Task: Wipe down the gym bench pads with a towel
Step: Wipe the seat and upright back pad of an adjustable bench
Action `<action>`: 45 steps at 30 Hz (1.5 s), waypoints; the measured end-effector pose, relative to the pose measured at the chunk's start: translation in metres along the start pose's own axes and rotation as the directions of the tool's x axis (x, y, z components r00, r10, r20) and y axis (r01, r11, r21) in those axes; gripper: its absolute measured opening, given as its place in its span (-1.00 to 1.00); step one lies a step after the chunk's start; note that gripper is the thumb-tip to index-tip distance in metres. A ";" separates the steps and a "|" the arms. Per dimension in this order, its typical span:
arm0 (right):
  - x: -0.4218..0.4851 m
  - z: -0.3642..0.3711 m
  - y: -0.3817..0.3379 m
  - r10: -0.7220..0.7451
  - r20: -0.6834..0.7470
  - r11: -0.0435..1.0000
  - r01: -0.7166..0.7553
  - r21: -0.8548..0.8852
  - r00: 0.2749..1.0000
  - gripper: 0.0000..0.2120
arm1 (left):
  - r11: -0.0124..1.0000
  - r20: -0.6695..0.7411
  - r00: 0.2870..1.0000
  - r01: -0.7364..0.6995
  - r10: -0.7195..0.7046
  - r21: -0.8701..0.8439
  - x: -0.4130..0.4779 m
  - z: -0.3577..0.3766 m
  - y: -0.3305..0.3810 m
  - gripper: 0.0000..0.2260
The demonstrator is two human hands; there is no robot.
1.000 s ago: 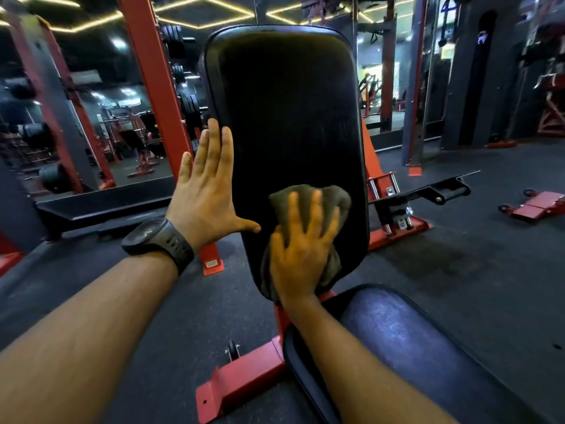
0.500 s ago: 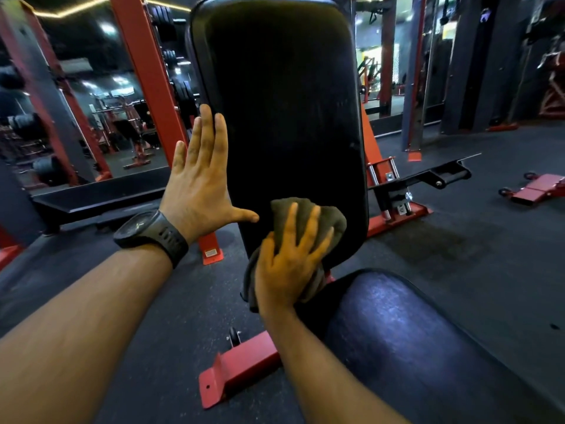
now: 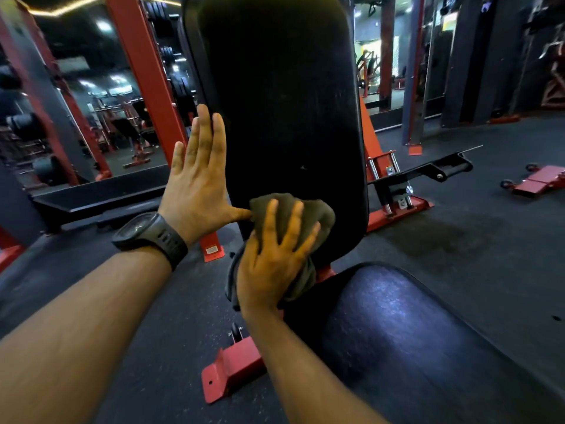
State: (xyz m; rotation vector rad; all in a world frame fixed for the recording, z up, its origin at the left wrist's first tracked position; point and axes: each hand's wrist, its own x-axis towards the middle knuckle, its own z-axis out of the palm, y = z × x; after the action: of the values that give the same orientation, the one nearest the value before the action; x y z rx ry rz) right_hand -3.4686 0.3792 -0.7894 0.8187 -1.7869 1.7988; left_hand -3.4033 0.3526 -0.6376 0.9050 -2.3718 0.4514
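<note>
Fingers spread, the right hand (image 3: 272,264) presses the towel (image 3: 318,215) to the back pad's (image 3: 284,102) bottom edge, nearer the seat pad (image 3: 397,332) than the flat-open left hand (image 3: 198,185).

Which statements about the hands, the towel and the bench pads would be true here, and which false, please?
1. The right hand presses the towel against the back pad. True.
2. The left hand grips the towel. False: it is open with straight fingers at the back pad's left edge.
3. A watch sits on the left wrist. True.
4. The towel lies flat on the seat pad. False: it is bunched at the back pad's lower end, above the seat pad.
5. The bench frame is blue. False: it is red.
</note>
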 end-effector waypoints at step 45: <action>0.084 -0.014 0.092 0.649 -0.006 0.760 -0.648 0.060 0.761 -0.46 | 0.992 0.064 0.997 0.031 -0.039 0.121 -0.017 0.009 0.009 0.38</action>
State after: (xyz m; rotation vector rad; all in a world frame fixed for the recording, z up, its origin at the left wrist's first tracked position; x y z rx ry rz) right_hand -3.5942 0.3833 -0.7958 0.1657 -2.1845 2.2646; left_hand -3.4022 0.3631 -0.6561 1.0285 -2.4053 0.5640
